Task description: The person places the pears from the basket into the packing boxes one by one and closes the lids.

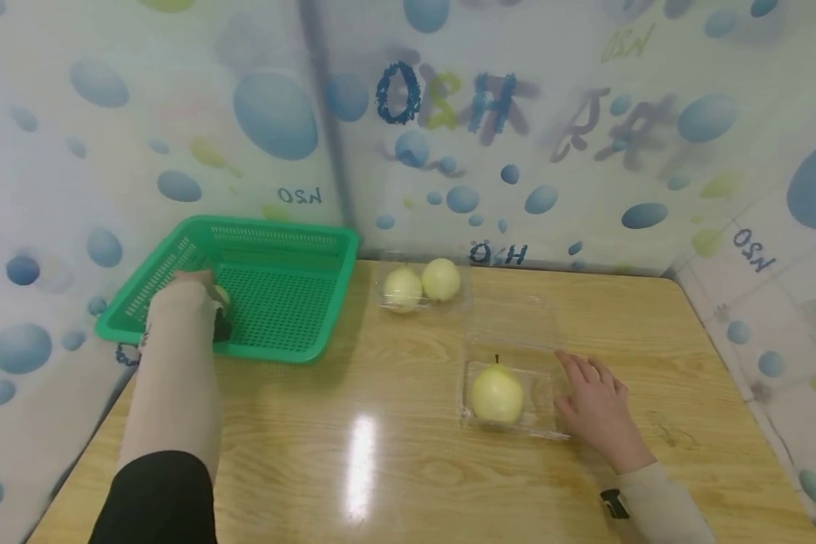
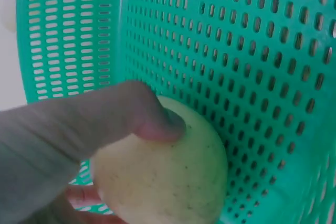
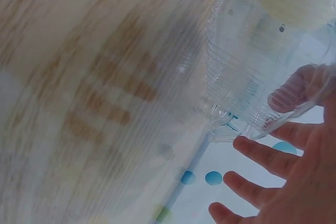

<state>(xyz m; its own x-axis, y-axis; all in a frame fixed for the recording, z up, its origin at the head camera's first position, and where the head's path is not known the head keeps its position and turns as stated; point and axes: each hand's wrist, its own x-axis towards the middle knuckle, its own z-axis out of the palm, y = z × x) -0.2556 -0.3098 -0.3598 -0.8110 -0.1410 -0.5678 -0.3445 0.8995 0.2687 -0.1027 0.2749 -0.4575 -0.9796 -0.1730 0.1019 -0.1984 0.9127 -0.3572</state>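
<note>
My left hand [image 1: 196, 278] reaches into the green plastic basket [image 1: 318, 332] and grips a pale yellow-green pear [image 2: 173, 177]; in the left wrist view the thumb lies over the top and other fingers show below it. The forearm hides most of that hand in the head view. My right hand [image 1: 600, 412] is at the right side of a clear plastic box [image 1: 539, 400], its fingers spread and the thumb against the box wall. Inside that box, on its left side, sits one pear [image 1: 497, 394] with its stem up. The transparent lid [image 1: 513, 317] lies folded back behind it.
Another clear box [image 1: 416, 304] holding two pears [image 1: 440, 279] stands at the back of the wooden table [image 1: 285, 453], right of the basket. A patterned curtain-like sheet [image 1: 394, 181] rises behind the table and along both sides.
</note>
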